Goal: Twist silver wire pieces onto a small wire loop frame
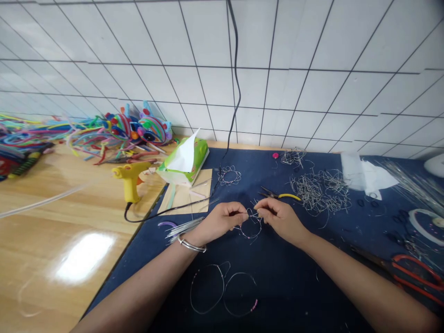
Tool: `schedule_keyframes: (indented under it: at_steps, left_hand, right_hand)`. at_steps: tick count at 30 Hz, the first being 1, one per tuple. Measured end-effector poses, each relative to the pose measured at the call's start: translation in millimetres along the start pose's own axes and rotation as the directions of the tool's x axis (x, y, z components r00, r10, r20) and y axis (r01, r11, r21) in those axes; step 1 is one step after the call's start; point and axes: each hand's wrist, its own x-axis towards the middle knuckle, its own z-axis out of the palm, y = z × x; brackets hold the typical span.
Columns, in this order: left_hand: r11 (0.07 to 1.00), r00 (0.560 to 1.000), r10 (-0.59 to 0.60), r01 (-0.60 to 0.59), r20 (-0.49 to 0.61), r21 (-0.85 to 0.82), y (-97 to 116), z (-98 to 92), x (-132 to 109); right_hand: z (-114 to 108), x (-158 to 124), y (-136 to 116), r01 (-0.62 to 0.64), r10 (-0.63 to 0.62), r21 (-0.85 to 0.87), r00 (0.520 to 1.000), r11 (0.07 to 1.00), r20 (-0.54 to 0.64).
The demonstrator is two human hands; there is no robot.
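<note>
Between my two hands hangs a thin wire ring [250, 237] with small pink beads and a looped wire top. My left hand [233, 216], with a silver bangle on its wrist, pinches the ring's wire at the upper left. From the other side, the thumb and fingers of my right hand [274, 213] are closed on the wire at the upper right. Just behind my right hand lie pliers [289, 197] with yellow handles. Nearer me rest two larger wire rings [207, 289], one bearing pink beads. A flower-shaped wire ring [229, 175] lies farther back.
Tangled wire [322, 190] is heaped to the right, with red-handled scissors [416, 277] nearer. On the left are a yellow glue gun [130, 182], a tissue pack [189, 159] and colourful pipe cleaners [90, 138]. A black cord [236, 83] runs down the tiled wall.
</note>
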Motion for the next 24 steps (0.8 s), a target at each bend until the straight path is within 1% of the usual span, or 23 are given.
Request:
schedule_keyframes:
  at_steps: [4, 10, 15, 18, 21, 24]
  left_hand:
    - [1.000, 0.996, 0.025, -0.025, -0.080, 0.002, 2.6, 3.2, -1.2]
    - [0.996, 0.987, 0.050, -0.061, -0.153, -0.063, 2.3, 8.1, -2.4]
    - [0.985, 0.979, 0.012, -0.047, -0.206, -0.165, -4.2, 8.8, 1.0]
    - [0.967, 0.967, -0.014, -0.051, -0.253, -0.248, -4.7, 8.7, 1.9]
    - [0.952, 0.968, -0.023, -0.055, -0.249, -0.300, -3.1, 9.4, 1.3]
    - [0.955, 0.978, -0.001, -0.061, -0.209, -0.291, -2.0, 9.8, 0.6]
  right_hand:
    - [1.3, 1.0, 2.1, -0.025, 0.025, -0.009, 0.999, 1.000, 0.046]
    - [3.9, -1.9, -3.2, -0.037, 0.040, -0.031, 0.996, 0.999, 0.078]
    - [3.8, -3.3, -5.5, -0.102, 0.092, 0.104, 0.991, 0.989, 0.096]
    - [7.0, -4.2, -2.4, -0.111, 0.101, 0.112, 0.991, 0.987, 0.091]
    - [11.1, -4.9, 0.2, -0.100, 0.094, 0.071, 0.991, 0.992, 0.092]
    - [11.5, -4.9, 0.1, -0.109, 0.104, 0.075, 0.993, 0.991, 0.059]
